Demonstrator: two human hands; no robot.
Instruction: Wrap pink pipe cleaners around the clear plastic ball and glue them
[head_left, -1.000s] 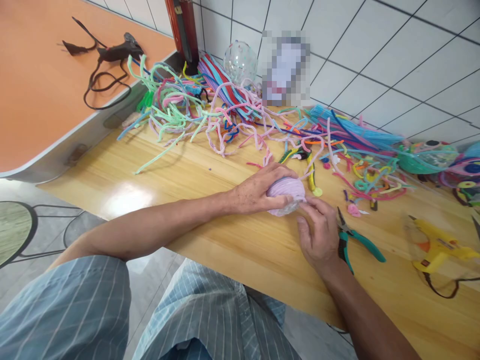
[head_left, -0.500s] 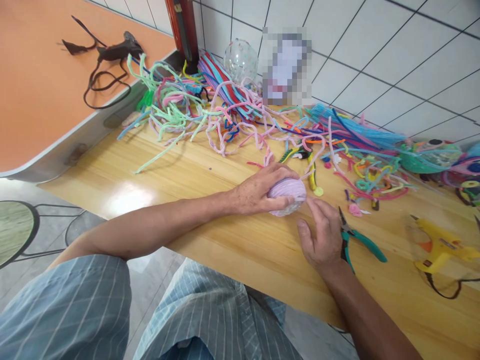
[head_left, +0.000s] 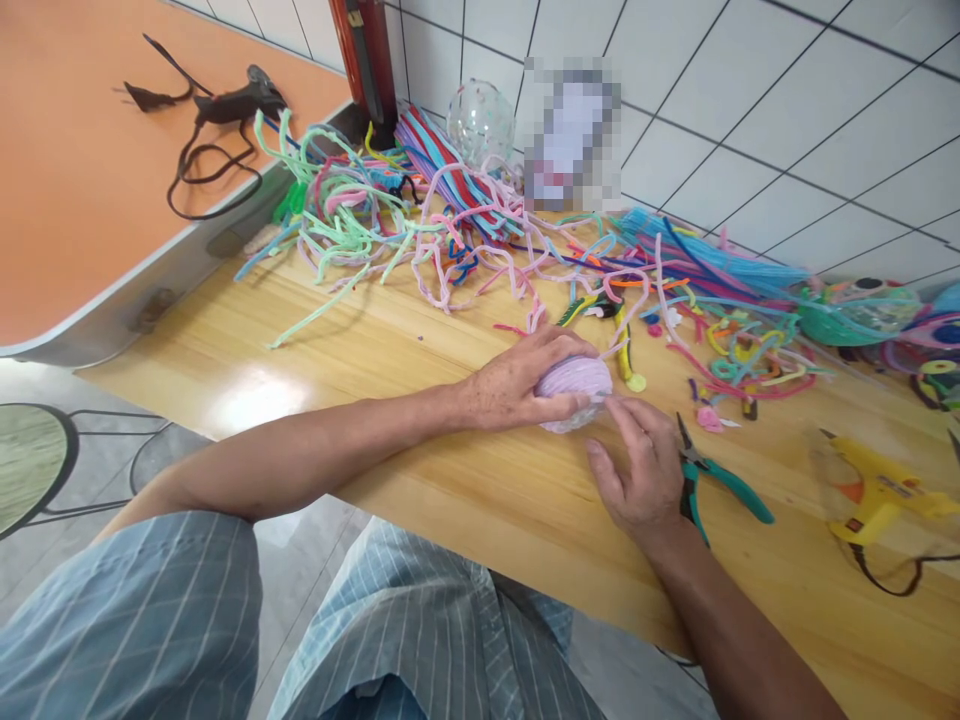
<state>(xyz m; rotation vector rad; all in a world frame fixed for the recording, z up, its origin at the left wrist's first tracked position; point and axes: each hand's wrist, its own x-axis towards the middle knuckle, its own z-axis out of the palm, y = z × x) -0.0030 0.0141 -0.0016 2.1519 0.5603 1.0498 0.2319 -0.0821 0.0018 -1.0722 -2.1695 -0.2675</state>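
Note:
A small ball wrapped in lilac pipe cleaner (head_left: 576, 378) is held just above or on the wooden table, its lower part looking clear. My left hand (head_left: 525, 385) grips it from the left, thumb along the near side and fingers over the top. At its right edge, the index fingertip of my right hand (head_left: 641, 465) touches the wrapping. The thumb of that hand stands apart and nothing is held in it. Teal-handled pliers (head_left: 724, 485) lie partly behind my right hand. Beyond the ball are yellow-and-black cutters (head_left: 624, 345).
Tangled green pipe cleaners (head_left: 349, 235) and pink ones lie at the back. A clear ball (head_left: 481, 122) stands by the tiled wall, near a blurred phone (head_left: 574, 135). A yellow glue gun (head_left: 889, 490) rests at right, a black glue gun (head_left: 244, 98) on the orange surface.
My right hand has shifted slightly left, its index fingertip pressing a little further onto the ball's right edge. My left hand and the ball stay in place.

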